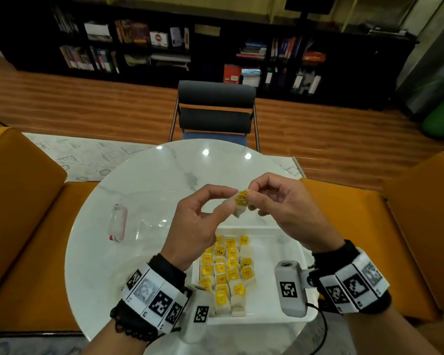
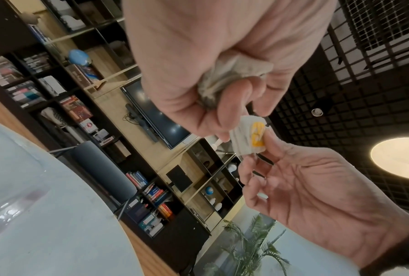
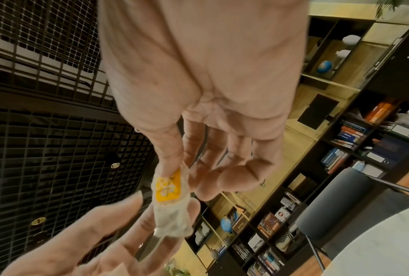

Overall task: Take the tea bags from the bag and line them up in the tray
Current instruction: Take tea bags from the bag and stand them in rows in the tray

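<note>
A tea bag (image 1: 240, 204) hangs upright above the tray (image 1: 287, 235), yellow tag end up, pinched at that tag by the right hand (image 1: 283, 210); the left hand (image 1: 199, 221) grips its lower body.

A round white marble table (image 1: 144, 190) carries everything. On its left part lies a clear plastic bag (image 1: 128, 225), flat, with a red strip along its left end. On the near side, right of centre, sits a white tray (image 1: 290, 242), its near edge close to the table's rim. Bag and tray lie apart, with bare marble between them. Tea bags (image 1: 227, 267) with yellow tags stand in rows in the tray's left half. Ceiling lights reflect as bright spots on the table's far side.
</note>
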`<move>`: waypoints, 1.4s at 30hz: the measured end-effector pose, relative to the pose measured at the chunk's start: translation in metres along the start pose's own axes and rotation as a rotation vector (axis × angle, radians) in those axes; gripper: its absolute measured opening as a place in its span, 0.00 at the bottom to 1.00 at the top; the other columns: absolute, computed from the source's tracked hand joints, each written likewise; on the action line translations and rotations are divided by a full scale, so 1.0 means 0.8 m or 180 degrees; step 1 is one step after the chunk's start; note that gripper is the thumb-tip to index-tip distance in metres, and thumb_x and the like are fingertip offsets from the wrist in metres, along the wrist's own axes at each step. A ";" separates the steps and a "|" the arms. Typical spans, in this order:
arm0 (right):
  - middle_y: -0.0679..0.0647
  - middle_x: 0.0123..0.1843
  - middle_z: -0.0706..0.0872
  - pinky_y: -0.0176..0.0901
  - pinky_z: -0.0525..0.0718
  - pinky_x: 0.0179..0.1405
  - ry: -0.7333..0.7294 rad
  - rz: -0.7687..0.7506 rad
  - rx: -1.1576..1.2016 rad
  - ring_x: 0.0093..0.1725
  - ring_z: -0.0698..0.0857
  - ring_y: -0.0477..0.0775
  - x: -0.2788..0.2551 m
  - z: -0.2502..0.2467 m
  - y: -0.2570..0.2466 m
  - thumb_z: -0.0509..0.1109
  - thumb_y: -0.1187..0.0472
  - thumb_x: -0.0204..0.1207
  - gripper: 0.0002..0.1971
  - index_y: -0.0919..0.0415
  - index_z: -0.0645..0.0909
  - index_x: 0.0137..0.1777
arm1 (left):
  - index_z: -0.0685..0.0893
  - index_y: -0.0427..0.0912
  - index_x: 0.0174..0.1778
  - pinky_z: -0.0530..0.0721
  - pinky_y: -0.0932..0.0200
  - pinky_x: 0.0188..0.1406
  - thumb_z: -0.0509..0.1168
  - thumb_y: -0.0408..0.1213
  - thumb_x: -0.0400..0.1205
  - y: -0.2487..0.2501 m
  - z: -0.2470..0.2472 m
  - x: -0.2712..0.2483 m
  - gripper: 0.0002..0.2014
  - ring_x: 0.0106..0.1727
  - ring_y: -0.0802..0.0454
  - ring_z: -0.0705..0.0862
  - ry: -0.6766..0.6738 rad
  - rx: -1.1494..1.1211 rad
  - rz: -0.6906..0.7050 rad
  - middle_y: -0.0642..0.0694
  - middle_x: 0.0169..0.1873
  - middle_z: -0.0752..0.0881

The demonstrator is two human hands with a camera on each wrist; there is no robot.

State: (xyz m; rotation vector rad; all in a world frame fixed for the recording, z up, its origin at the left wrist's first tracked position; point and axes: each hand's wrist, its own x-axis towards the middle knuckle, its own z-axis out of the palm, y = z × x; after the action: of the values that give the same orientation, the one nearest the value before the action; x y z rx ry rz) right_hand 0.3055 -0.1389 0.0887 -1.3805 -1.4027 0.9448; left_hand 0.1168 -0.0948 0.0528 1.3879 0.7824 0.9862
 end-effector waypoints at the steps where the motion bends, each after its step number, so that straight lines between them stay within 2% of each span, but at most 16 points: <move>1: 0.58 0.42 0.90 0.41 0.85 0.41 0.0001 0.0012 0.0031 0.42 0.86 0.52 -0.001 0.001 0.001 0.73 0.62 0.79 0.02 0.59 0.85 0.47 | 0.89 0.49 0.51 0.65 0.60 0.18 0.72 0.38 0.83 -0.001 0.001 0.001 0.04 0.16 0.50 0.64 -0.0050 0.0085 0.0016 0.48 0.32 0.89; 5: 0.62 0.43 0.89 0.45 0.86 0.43 0.0101 0.0095 0.0198 0.42 0.87 0.53 -0.003 0.003 0.005 0.73 0.63 0.79 0.03 0.63 0.85 0.48 | 0.88 0.49 0.49 0.67 0.60 0.19 0.67 0.31 0.79 -0.004 0.007 0.004 0.09 0.16 0.51 0.64 0.0071 0.0177 0.0027 0.51 0.34 0.89; 8: 0.65 0.44 0.89 0.45 0.86 0.43 0.0140 0.0124 0.0321 0.41 0.87 0.54 -0.005 0.004 0.007 0.73 0.64 0.79 0.05 0.67 0.84 0.50 | 0.88 0.45 0.47 0.67 0.62 0.18 0.73 0.37 0.82 0.000 0.009 0.003 0.02 0.15 0.53 0.65 0.0036 0.0089 -0.0007 0.49 0.41 0.91; 9: 0.66 0.44 0.89 0.44 0.86 0.42 0.0150 0.0119 0.0320 0.41 0.87 0.53 -0.005 0.004 0.007 0.73 0.64 0.79 0.06 0.67 0.84 0.50 | 0.88 0.44 0.46 0.67 0.62 0.19 0.72 0.35 0.82 -0.002 0.010 0.003 0.00 0.15 0.53 0.65 0.0027 0.0116 -0.0039 0.49 0.42 0.91; 12: 0.65 0.44 0.89 0.43 0.85 0.41 0.0208 0.0093 0.0251 0.41 0.87 0.53 -0.005 0.002 0.008 0.72 0.63 0.79 0.06 0.67 0.84 0.50 | 0.87 0.42 0.46 0.67 0.61 0.21 0.61 0.18 0.81 -0.009 0.009 0.003 0.14 0.16 0.52 0.63 0.0154 0.0093 -0.0215 0.50 0.44 0.91; 16: 0.63 0.43 0.88 0.45 0.86 0.42 0.0211 0.0062 0.0276 0.41 0.86 0.53 -0.004 0.000 0.009 0.73 0.61 0.78 0.08 0.67 0.84 0.50 | 0.87 0.42 0.47 0.66 0.62 0.17 0.70 0.29 0.83 -0.001 0.011 0.002 0.04 0.15 0.51 0.64 0.0079 0.0039 -0.0117 0.50 0.45 0.92; 19: 0.60 0.41 0.88 0.45 0.86 0.41 0.0191 0.0054 0.0275 0.40 0.86 0.52 -0.003 -0.001 0.012 0.73 0.63 0.79 0.06 0.67 0.84 0.50 | 0.88 0.45 0.49 0.67 0.63 0.18 0.64 0.21 0.81 -0.006 0.010 0.003 0.14 0.15 0.53 0.64 0.0137 0.0113 -0.0116 0.51 0.47 0.92; 20: 0.59 0.41 0.88 0.45 0.86 0.41 0.0194 0.0035 0.0241 0.40 0.86 0.52 -0.002 -0.001 0.013 0.73 0.63 0.79 0.05 0.66 0.84 0.49 | 0.88 0.47 0.51 0.66 0.63 0.18 0.63 0.22 0.79 -0.006 0.010 0.003 0.15 0.15 0.54 0.64 0.0141 0.0124 -0.0114 0.52 0.47 0.92; 23: 0.58 0.42 0.89 0.41 0.86 0.41 0.0142 -0.0007 0.0020 0.41 0.87 0.55 -0.002 -0.002 0.015 0.73 0.64 0.80 0.02 0.63 0.85 0.48 | 0.89 0.50 0.54 0.66 0.63 0.18 0.72 0.41 0.79 -0.003 0.011 0.003 0.09 0.17 0.53 0.65 0.0074 0.0287 -0.0036 0.52 0.40 0.92; 25: 0.58 0.42 0.90 0.40 0.86 0.41 0.0142 -0.0020 -0.0032 0.43 0.87 0.59 -0.001 -0.003 0.017 0.73 0.63 0.80 0.03 0.62 0.85 0.48 | 0.90 0.50 0.49 0.68 0.63 0.19 0.76 0.49 0.79 -0.002 0.015 0.005 0.09 0.18 0.53 0.68 0.0090 0.0417 -0.0015 0.48 0.36 0.92; 27: 0.59 0.44 0.90 0.42 0.86 0.41 0.0213 0.0019 0.0091 0.45 0.87 0.62 -0.003 -0.001 0.019 0.73 0.62 0.80 0.04 0.62 0.85 0.50 | 0.91 0.45 0.45 0.69 0.69 0.20 0.75 0.45 0.79 -0.004 0.020 0.007 0.07 0.18 0.59 0.72 0.0214 0.0326 -0.0040 0.47 0.36 0.92; 29: 0.56 0.47 0.91 0.44 0.86 0.43 0.0287 0.0111 0.0264 0.48 0.88 0.63 -0.008 0.004 0.025 0.73 0.60 0.80 0.06 0.60 0.87 0.52 | 0.91 0.43 0.43 0.69 0.69 0.20 0.75 0.40 0.79 -0.010 0.024 0.007 0.05 0.17 0.61 0.72 0.0342 0.0053 -0.0234 0.45 0.37 0.91; 31: 0.54 0.49 0.92 0.47 0.86 0.44 0.0303 0.0266 0.0359 0.48 0.89 0.61 -0.015 0.012 0.034 0.74 0.58 0.78 0.07 0.57 0.88 0.53 | 0.92 0.43 0.42 0.67 0.64 0.18 0.76 0.40 0.78 -0.019 0.029 0.004 0.04 0.17 0.56 0.68 0.0426 -0.0194 -0.0512 0.44 0.36 0.90; 35: 0.61 0.46 0.92 0.45 0.85 0.42 0.0404 0.0651 0.0687 0.42 0.89 0.54 -0.030 0.020 0.062 0.76 0.61 0.77 0.07 0.64 0.87 0.51 | 0.92 0.42 0.42 0.67 0.65 0.17 0.78 0.40 0.76 -0.043 0.040 -0.009 0.06 0.18 0.56 0.71 0.0548 -0.0341 -0.0846 0.44 0.36 0.90; 39: 0.62 0.42 0.91 0.38 0.83 0.36 0.0173 0.0902 0.0418 0.37 0.87 0.50 -0.034 0.019 0.097 0.73 0.64 0.80 0.05 0.66 0.85 0.50 | 0.92 0.47 0.44 0.68 0.63 0.18 0.78 0.44 0.77 -0.069 0.044 -0.027 0.06 0.27 0.47 0.74 0.0578 -0.0150 -0.1197 0.47 0.38 0.92; 42: 0.63 0.37 0.90 0.36 0.80 0.30 -0.0217 0.1167 -0.0106 0.33 0.85 0.50 -0.035 0.012 0.142 0.72 0.65 0.81 0.06 0.70 0.82 0.49 | 0.92 0.48 0.46 0.72 0.66 0.21 0.76 0.43 0.80 -0.083 0.034 -0.041 0.04 0.26 0.59 0.78 0.0754 0.0105 -0.1305 0.50 0.40 0.92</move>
State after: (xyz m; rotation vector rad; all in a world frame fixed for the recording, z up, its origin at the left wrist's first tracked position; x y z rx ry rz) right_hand 0.3270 -0.1574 -0.0249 -1.6799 -1.2405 1.2174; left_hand 0.1344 -0.1307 -0.0150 1.0878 1.2099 0.8222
